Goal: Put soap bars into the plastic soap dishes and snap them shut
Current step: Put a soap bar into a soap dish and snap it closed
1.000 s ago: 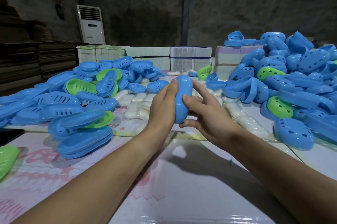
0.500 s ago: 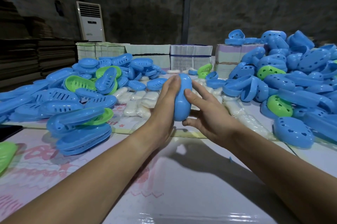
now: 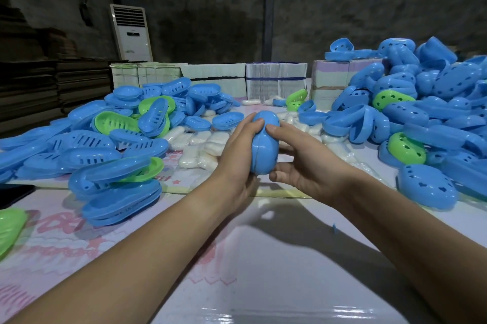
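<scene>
Head view shows a closed blue soap dish held upright at the centre of the frame, above the table. The left hand wraps its curled fingers round the dish's left side, and the right hand grips the right side, forefinger stretched along the top. White soap bars lie just behind, between heaps of blue and green dish halves.

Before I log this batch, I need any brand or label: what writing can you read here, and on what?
No text is legible.
Table covering: pink printed characters, too blurred to read.
Air conditioner: small dark mark at mid-height, too small to read.
Blue soap dish held in both hands: no writing visible.
</scene>
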